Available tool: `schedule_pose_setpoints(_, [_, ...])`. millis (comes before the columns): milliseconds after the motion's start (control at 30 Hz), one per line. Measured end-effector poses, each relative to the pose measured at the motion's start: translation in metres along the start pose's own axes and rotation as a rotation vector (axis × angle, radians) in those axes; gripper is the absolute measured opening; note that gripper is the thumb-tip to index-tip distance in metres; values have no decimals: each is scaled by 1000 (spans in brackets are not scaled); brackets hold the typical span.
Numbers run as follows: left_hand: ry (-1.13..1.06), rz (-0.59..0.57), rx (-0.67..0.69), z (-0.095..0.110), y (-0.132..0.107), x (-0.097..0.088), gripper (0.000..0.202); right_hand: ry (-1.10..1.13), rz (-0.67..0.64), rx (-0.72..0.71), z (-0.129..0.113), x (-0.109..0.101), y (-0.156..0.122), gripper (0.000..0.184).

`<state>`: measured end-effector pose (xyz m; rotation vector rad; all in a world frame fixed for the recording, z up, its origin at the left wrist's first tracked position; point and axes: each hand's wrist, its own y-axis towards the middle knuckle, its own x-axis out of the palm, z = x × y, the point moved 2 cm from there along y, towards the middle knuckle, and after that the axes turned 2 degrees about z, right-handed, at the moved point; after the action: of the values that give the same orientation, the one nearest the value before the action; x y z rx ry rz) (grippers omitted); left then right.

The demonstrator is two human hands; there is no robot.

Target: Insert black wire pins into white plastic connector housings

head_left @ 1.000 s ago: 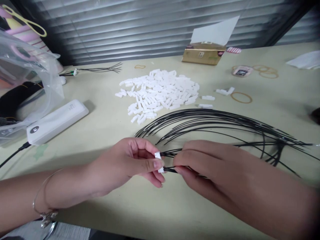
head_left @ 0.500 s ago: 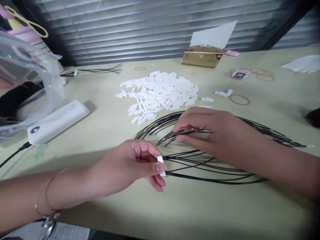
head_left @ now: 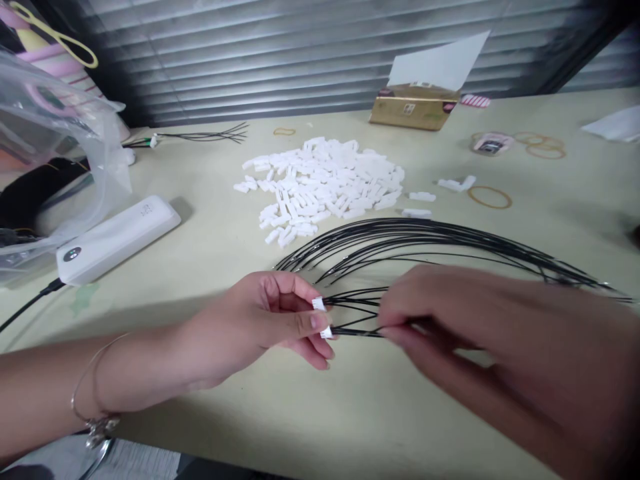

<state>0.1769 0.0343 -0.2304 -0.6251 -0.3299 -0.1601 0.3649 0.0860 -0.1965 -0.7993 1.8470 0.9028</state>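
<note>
My left hand (head_left: 265, 320) pinches a small white connector (head_left: 323, 317) between thumb and fingers, with several black wires running out of its right side. My right hand (head_left: 450, 313) is just right of it, fingers pinched on a thin black wire (head_left: 360, 331) whose tip points at the connector. A fan of loose black wires (head_left: 425, 240) lies on the table behind both hands. Farther back sits a heap of white connectors (head_left: 325, 183).
A white power bank (head_left: 117, 237) with a cable lies at left beside a clear plastic bag (head_left: 45, 153). A gold box (head_left: 413, 107), rubber bands (head_left: 490, 195) and stray connectors (head_left: 455, 183) lie at the back right. A finished wire set (head_left: 200, 138) lies at the back left.
My right hand left the connector, reached back to the loose wire fan, then returned to the connector pinching a wire. My left hand kept holding the connector in place.
</note>
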Motion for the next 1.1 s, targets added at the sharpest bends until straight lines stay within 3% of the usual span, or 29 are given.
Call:
schedule_pose_setpoints(100, [11, 30, 7, 2, 0, 2, 12, 79, -94, -30, -5, 17, -3, 15])
schedule_pose_setpoints(233, [-1, 33, 1, 1, 0, 3, 14, 116, -56, -17, -7, 28, 3, 22])
schedule_pose_setpoints(367, [-7, 26, 4, 1, 0, 3, 12, 83, 28, -73, -13, 28, 6, 30])
schedule_pose_setpoints(733, [-15, 29, 20, 0, 0, 2, 11, -153, 126, -210, -20, 25, 4, 30])
schedule_pose_setpoints(1100, [-57, 30, 47, 1, 1, 4, 10, -113, 173, -250, -23, 27, 6, 29])
